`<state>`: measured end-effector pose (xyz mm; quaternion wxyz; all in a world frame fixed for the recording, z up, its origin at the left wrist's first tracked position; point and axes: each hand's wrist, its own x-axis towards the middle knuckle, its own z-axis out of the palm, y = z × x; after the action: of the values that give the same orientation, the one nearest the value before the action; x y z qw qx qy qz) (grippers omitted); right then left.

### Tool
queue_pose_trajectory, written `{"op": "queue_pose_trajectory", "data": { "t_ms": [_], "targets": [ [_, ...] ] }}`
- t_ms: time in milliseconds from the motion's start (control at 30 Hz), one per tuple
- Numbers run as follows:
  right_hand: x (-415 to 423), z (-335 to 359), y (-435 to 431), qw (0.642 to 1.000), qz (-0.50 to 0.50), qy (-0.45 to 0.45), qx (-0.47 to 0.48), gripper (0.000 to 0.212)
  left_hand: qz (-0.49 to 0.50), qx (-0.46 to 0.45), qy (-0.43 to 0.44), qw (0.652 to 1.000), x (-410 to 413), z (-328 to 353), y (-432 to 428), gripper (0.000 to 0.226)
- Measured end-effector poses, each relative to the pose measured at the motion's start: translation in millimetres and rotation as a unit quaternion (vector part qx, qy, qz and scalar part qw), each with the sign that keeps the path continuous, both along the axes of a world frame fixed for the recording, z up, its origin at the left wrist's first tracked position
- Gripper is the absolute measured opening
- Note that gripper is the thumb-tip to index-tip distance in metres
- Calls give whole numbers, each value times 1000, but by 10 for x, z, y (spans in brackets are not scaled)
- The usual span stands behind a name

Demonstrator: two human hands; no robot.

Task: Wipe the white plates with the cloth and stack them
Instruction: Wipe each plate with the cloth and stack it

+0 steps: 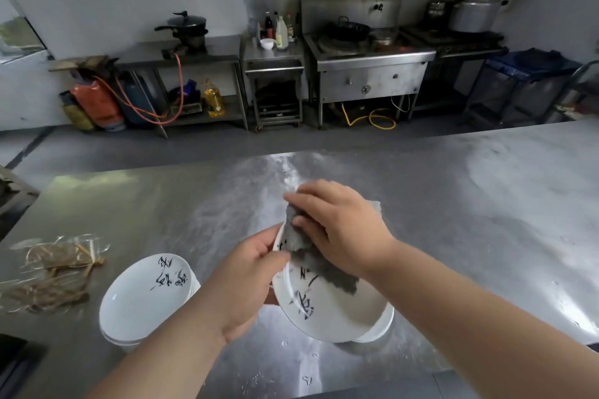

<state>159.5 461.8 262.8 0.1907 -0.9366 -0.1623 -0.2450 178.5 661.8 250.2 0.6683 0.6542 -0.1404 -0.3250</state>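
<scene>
Your left hand [246, 275] grips the tilted plate [330, 317] by its rim at frame centre, while your right hand [340, 227] clutches the grey cloth [311, 256] against it.

Dim, cool daylight from a window [19, 36] at left; glare streaks the steel table [453, 236] (brightest along its far side). Motion blur softens cloth [301, 236] and plate [334, 317]; edges bow.

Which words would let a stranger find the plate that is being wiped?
Look at the steel table, near its front edge. Right of the flat stack of plates, one plate is tilted in the left hand. It alone has the grey cloth on it.
</scene>
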Motion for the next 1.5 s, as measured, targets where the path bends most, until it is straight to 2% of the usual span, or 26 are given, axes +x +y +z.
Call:
{"op": "queue_pose_trajectory", "data": {
  "t_ms": [67,133,200,267,367,433,500,567,633,667,700,800,867,900,933,1000,1067,1100,1133,1167,1233,1300,1367,1500],
  "targets": [
    [46,37,-34,993,-88,73,4,37,55,30,-57,996,-25,16,2,43],
    [21,-60,-131,971,-184,152,0,34,118,58,-87,987,-42,20,36,48],
    [-88,-179,-213,954,-235,186,24,34,156,91,-117,977,-45,9,74,50],
    [-183,-213,-195,950,-245,190,32,34,153,128,-156,967,-64,16,83,54],
    [-147,-123,-81,971,-176,160,14,30,120,147,-192,963,-135,48,21,57],
    [-88,7,-43,976,-157,148,23,28,138,144,-202,959,-160,91,-26,52],
    [-89,55,-71,963,-195,166,82,27,207,128,-188,951,-135,105,-24,36],
    [-216,-76,-58,931,-248,185,194,23,276,121,-182,936,-96,90,-2,31],
    [-394,-260,12,883,-273,203,322,20,299,133,-189,926,-105,63,7,36],
    [-441,-316,20,867,-280,216,351,21,285,141,-191,928,-125,42,0,39],
    [-449,-337,-2,866,-281,227,346,26,259,148,-191,935,-147,14,-11,42],
    [-306,-234,-157,919,-251,215,216,36,185,153,-180,954,-194,-34,-68,43],
    [-192,-103,-192,940,-228,193,163,31,213,144,-176,950,-180,-59,-108,44],
    [-170,-77,-173,939,-229,189,175,25,250,133,-175,943,-166,-77,-125,43],
    [-179,-97,-121,926,-244,186,219,21,294,122,-171,932,-152,-89,-146,41],
    [-291,-270,77,865,-292,195,359,22,362,95,-159,914,-134,-119,-185,39],
    [-465,-449,274,797,-319,221,463,23,378,86,-154,909,-156,-200,-221,36],
    [-509,-495,305,781,-327,235,478,23,373,89,-153,911,-190,-250,-236,33],
    [-497,-502,268,784,-332,241,467,23,367,97,-153,912,-232,-300,-247,29],
    [-439,-488,175,804,-330,239,433,24,366,106,-152,912,-265,-356,-254,25],
    [-276,-333,-27,857,-303,241,339,27,371,111,-144,911,-293,-420,-259,33],
    [-134,-194,-126,883,-279,230,299,28,379,102,-138,909,-264,-399,-265,40],
    [-139,-231,-29,872,-284,218,333,25,399,93,-138,902,-190,-361,-287,38],
    [-477,-571,422,801,-323,233,447,24,412,62,-149,897,-78,-321,-302,36]
  ]
}}
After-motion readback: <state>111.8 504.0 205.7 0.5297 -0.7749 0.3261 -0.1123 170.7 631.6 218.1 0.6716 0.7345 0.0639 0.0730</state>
